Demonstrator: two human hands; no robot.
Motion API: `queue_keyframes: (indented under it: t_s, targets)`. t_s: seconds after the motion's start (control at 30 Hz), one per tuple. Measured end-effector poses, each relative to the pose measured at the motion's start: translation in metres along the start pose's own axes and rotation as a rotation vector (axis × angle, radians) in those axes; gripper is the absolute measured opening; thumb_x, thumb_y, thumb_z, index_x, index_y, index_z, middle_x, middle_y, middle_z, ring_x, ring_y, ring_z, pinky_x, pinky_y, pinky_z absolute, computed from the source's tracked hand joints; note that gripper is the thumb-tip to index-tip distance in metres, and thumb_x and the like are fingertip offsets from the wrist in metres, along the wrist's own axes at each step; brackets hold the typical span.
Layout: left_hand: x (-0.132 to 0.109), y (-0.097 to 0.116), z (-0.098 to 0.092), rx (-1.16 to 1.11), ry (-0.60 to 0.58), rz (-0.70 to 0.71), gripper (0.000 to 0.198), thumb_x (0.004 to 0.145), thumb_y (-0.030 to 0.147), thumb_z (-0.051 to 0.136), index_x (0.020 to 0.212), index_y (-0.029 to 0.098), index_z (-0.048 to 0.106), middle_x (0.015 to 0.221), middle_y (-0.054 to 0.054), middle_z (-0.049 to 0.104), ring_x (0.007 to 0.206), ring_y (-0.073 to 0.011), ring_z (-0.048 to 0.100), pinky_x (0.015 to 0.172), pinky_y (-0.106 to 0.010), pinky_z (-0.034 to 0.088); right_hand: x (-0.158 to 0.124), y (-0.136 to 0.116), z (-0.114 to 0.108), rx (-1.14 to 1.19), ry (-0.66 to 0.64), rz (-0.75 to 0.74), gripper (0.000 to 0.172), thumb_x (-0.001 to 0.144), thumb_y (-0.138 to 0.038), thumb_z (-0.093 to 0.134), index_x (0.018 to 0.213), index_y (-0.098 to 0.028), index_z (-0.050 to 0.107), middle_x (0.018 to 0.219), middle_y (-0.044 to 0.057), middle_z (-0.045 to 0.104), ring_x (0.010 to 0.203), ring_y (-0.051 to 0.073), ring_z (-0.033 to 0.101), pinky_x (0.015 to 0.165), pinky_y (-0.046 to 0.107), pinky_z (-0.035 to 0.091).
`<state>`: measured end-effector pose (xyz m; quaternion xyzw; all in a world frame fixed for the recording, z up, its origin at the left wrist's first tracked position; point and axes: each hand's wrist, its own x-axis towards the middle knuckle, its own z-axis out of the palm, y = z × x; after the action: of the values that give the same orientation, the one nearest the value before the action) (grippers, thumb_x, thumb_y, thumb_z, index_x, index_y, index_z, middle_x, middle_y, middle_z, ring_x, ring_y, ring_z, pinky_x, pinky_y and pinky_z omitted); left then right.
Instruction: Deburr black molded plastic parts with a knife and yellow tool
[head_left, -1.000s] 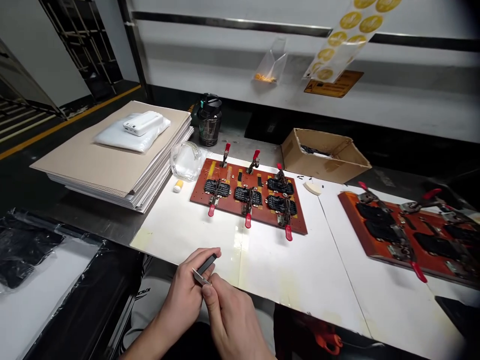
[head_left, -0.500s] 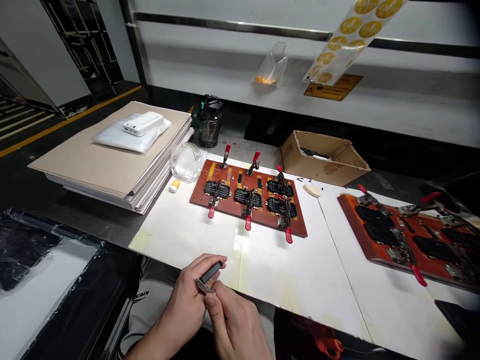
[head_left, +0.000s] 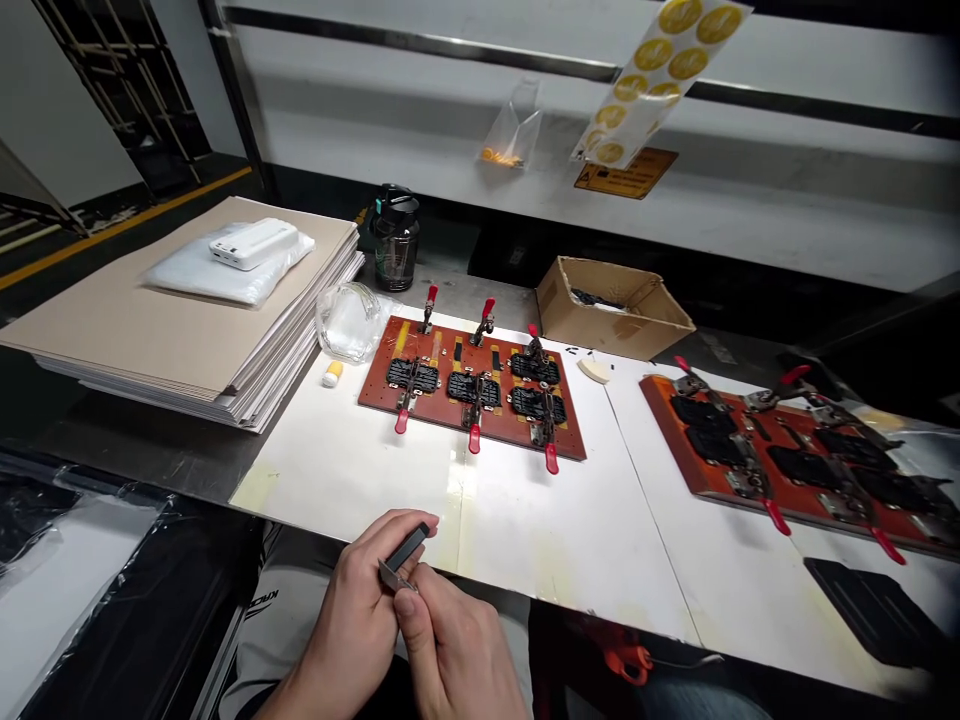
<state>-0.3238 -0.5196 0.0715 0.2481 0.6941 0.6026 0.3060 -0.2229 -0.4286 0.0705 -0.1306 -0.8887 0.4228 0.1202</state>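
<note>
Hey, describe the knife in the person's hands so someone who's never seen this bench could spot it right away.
Find the large white board on the bench. Just past its near edge, the left hand holds a small black-handled utility knife, with the right hand pressed against it. Its bare metal blade end angles down and left, and it's the only thing the hands are holding.
</note>
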Motion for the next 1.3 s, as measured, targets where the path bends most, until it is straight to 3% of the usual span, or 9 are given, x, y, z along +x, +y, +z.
queue_keyframes:
  t_s: [0.2, 0.4, 0.8, 1.1, 1.3]
  targets:
    - [0.0003, 0.0013, 0.0022, 0.000, 0.012, -0.021, 0.037, 0.090, 0.010, 0.053, 0.120, 0.026, 0.067, 0.128, -0.004, 0.066, 0.117, -0.0187, 0.063, 0.101, -0.029, 0.051, 0.0007, -0.0066, -0.0066, -0.036, -0.051, 0.061, 0.037, 0.108, -0.038, 0.030, 0.086, -0.021, 0.056, 0.074, 0.001, 0.064, 0.059, 0.014, 0.057, 0.055, 0.024, 0.033]
    - [0.0014, -0.0038, 0.0027, -0.007, 0.014, -0.049, 0.036, 0.089, 0.010, 0.053, 0.118, 0.024, 0.069, 0.127, -0.005, 0.066, 0.117, -0.0206, 0.063, 0.101, -0.031, 0.051, 0.0004, 0.0000, -0.0024, -0.088, -0.029, 0.018, 0.041, 0.108, -0.042, 0.029, 0.090, -0.021, 0.060, 0.074, 0.002, 0.067, 0.056, 0.014, 0.060, 0.052, 0.023, 0.035]
    - [0.0019, -0.0025, 0.0001, 0.005, 0.019, -0.010, 0.034, 0.087, 0.010, 0.052, 0.113, 0.025, 0.069, 0.118, -0.004, 0.068, 0.114, -0.0209, 0.063, 0.097, -0.030, 0.052, 0.0012, -0.0032, -0.0028, -0.055, -0.075, 0.068, 0.040, 0.109, -0.042, 0.028, 0.091, -0.022, 0.058, 0.079, 0.002, 0.068, 0.059, 0.015, 0.062, 0.054, 0.023, 0.036]
    - [0.0001, 0.0030, 0.0011, 0.029, 0.086, 0.001, 0.048, 0.077, 0.002, 0.045, 0.111, 0.025, 0.069, 0.119, -0.002, 0.070, 0.114, -0.0192, 0.063, 0.101, -0.029, 0.048, 0.0042, 0.0005, -0.0031, -0.134, 0.088, 0.096, 0.042, 0.109, -0.042, 0.029, 0.078, -0.023, 0.050, 0.063, -0.002, 0.058, 0.045, 0.012, 0.049, 0.046, 0.025, 0.026]
    - [0.0015, 0.0015, 0.0024, 0.017, 0.039, -0.025, 0.039, 0.083, 0.007, 0.050, 0.113, 0.025, 0.068, 0.120, -0.003, 0.069, 0.112, -0.0199, 0.064, 0.095, -0.028, 0.050, 0.0042, -0.0058, -0.0089, -0.042, -0.085, 0.082, 0.039, 0.108, -0.042, 0.030, 0.086, -0.022, 0.056, 0.076, 0.001, 0.066, 0.058, 0.014, 0.058, 0.054, 0.023, 0.034]
